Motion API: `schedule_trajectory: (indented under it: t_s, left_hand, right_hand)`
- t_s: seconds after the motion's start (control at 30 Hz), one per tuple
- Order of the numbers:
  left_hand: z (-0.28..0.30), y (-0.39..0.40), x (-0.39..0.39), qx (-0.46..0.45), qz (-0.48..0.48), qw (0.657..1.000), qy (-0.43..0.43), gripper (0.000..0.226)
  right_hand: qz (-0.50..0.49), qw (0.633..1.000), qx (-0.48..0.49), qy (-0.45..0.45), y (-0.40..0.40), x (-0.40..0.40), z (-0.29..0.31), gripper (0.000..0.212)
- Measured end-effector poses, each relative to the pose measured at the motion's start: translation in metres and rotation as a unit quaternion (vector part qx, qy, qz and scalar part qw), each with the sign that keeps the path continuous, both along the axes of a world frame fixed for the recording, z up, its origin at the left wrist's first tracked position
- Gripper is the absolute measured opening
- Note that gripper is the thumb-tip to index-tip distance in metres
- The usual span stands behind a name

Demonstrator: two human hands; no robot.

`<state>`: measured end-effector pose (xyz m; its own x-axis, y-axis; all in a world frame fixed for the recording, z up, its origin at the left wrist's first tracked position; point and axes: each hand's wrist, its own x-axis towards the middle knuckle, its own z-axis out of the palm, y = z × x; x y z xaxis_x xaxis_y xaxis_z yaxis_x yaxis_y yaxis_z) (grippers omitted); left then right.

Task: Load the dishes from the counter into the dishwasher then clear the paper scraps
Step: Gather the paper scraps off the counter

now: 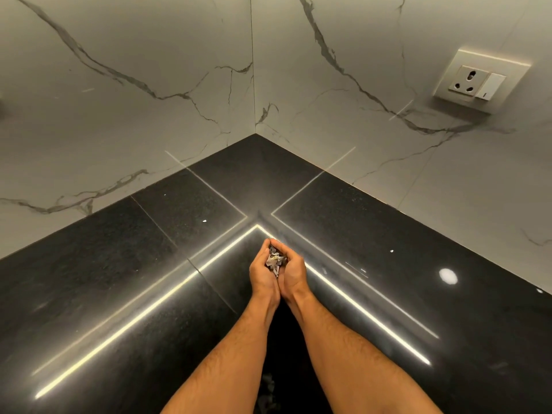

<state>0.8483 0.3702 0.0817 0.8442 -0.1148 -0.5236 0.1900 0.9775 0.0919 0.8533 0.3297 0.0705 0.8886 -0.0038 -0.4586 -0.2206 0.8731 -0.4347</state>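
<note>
Black corner bench (373,234) under marbled walls, left hand (263,274) and right hand (294,271) cupped together, fingers curled around gathered paper scraps (275,260) so none spill, few white flecks (205,221) left on the stone

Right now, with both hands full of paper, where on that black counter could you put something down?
Nearly anywhere. The black counter lies bare left of the left hand and right of the right hand, back to the marble walls. Only tiny white scraps dot it. The cupped hands around the paper scraps are the one crowded spot.
</note>
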Motion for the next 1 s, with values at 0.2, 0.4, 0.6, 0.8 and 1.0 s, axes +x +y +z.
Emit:
schedule_trajectory:
  t_s: [0.2, 0.4, 0.6, 0.8, 1.0]
  left_hand:
    - [0.016, 0.011, -0.058, 0.014, -0.024, 1.000, -0.012, 0.026]
    - [0.018, 0.038, -0.134, 0.110, -0.056, 0.992, -0.028, 0.027]
    - [-0.015, 0.073, -0.197, 0.092, -0.068, 0.993, -0.018, 0.044]
    - [-0.024, 0.085, -0.245, 0.109, -0.064, 0.991, 0.037, 0.030]
    - [-0.067, 0.087, -0.247, 0.032, -0.119, 0.990, 0.075, 0.021]
  right_hand:
    - [-0.011, 1.000, -0.008, -0.007, 0.012, -0.054, 0.001, 0.017]
    - [-0.041, 0.998, -0.052, -0.007, 0.037, -0.134, 0.019, 0.018]
    - [-0.045, 0.997, -0.069, 0.007, 0.070, -0.218, 0.025, 0.023]
    - [-0.035, 0.997, -0.055, 0.046, 0.084, -0.257, -0.001, 0.019]
    - [-0.027, 0.993, -0.047, 0.104, 0.083, -0.256, -0.060, 0.020]
